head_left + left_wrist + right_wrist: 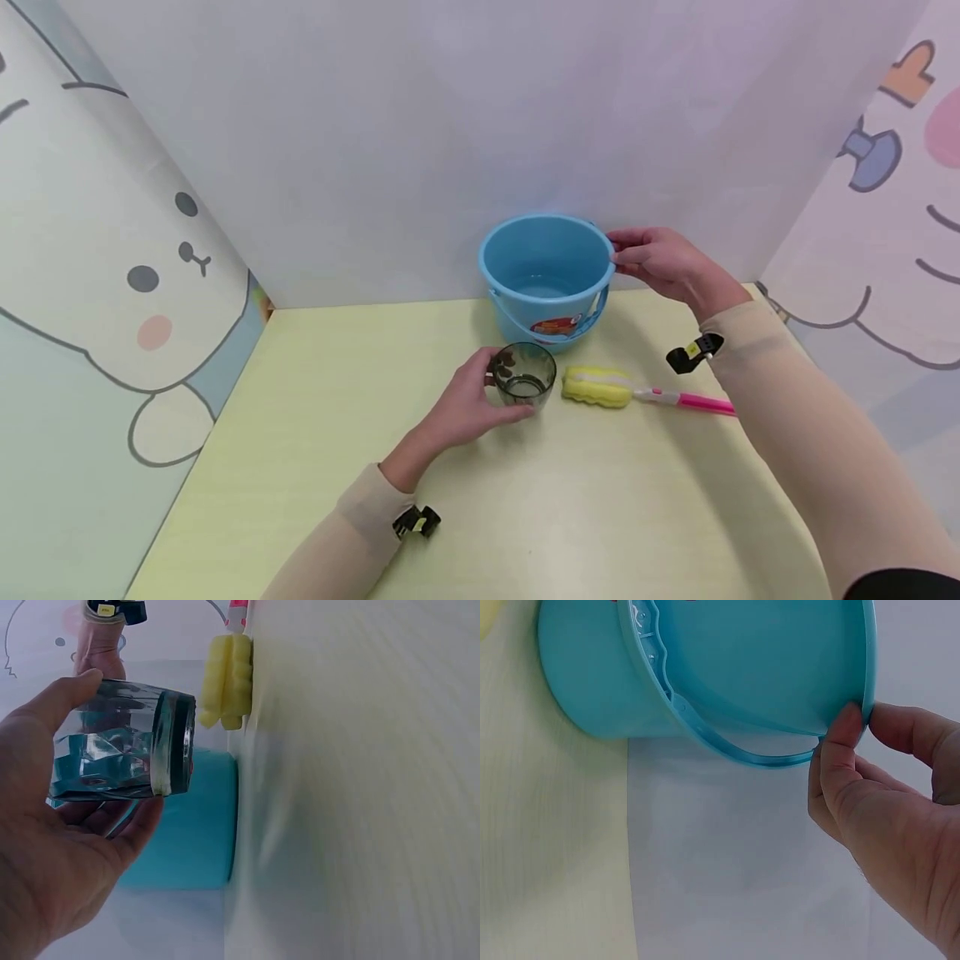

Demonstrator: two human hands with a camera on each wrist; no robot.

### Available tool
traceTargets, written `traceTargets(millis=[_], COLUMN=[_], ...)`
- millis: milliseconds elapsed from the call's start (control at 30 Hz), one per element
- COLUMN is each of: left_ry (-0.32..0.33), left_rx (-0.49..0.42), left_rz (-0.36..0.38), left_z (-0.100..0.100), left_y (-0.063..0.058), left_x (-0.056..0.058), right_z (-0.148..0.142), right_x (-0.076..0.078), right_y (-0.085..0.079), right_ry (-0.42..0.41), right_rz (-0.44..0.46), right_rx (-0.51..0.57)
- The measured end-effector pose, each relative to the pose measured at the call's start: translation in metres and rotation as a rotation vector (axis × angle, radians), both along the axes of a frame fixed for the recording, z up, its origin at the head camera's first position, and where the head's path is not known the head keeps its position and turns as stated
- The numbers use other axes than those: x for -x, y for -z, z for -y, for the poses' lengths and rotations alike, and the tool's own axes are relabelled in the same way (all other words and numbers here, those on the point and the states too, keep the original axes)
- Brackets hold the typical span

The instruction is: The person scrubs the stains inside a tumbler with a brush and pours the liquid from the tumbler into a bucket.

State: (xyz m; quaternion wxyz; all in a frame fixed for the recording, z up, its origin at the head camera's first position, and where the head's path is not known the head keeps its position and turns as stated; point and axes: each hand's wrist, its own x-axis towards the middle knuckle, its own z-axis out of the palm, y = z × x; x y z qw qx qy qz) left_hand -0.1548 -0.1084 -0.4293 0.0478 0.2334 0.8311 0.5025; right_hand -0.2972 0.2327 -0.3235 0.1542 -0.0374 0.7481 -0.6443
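A clear, dark-tinted glass cup [524,377] is in my left hand [467,406], with the thumb on one side and fingers curled round the other. In the left wrist view a gap shows between the base of the glass [124,742] and the tabletop. The right hand [666,265] pinches the rim of a blue plastic bucket [517,321] at its right side, thumb and fingers on either side of the rim [870,652]. The bucket stands upright, its handle [742,755] hanging down over the front. Its visible inside holds nothing.
Right of the glass lies a bottle brush with a yellow sponge head [597,387] and pink handle [705,404], partly hidden by the right sleeve. The pale yellow table [585,517] meets a white back wall [360,167]. Cartoon-printed panels [97,250] flank both sides.
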Motion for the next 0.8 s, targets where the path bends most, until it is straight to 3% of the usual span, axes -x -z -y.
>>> traceTargets(millis=[600, 800], left_ry=[-0.137, -0.152], left_rx=[0.006, -0.028], left_rz=[-0.127, -0.157], left_z=[0.025, 0.035], left_y=[-0.034, -0.041], left_x=[0.014, 0.022], right_z=[0.001, 0.001], right_x=[-0.003, -0.003], right_y=[0.000, 0.001], right_ry=[0.017, 0.026], right_rz=[0.018, 0.014], right_rx=[-0.002, 0.003])
